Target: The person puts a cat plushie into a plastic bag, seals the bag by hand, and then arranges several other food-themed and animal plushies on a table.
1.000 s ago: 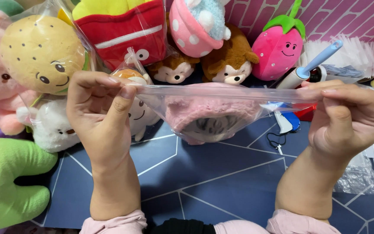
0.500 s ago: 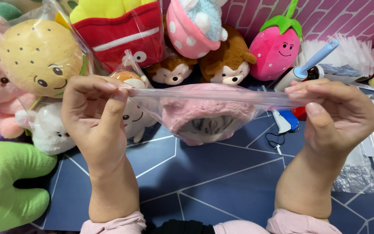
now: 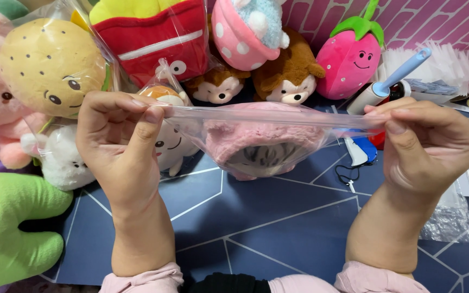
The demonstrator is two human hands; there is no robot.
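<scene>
The left hand (image 3: 119, 142) and right hand (image 3: 427, 145) each pinch one end of a clear bag (image 3: 267, 120), stretched taut as it was a second ago. The pink plush toy (image 3: 261, 142) sits inside it, hanging between the hands. Little has moved, so the bag's top edge looks held flat; behind the bag stand a strawberry toy (image 3: 350, 58) and two brown monkeys (image 3: 287, 76).

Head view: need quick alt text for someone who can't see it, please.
Two bare hands, left hand and right hand, pinch the top edge of a clear plastic bag stretched taut between them, with a pink plush toy inside. It is held above a dark blue mat; more plush toys, including a strawberry plush, line the back.
</scene>
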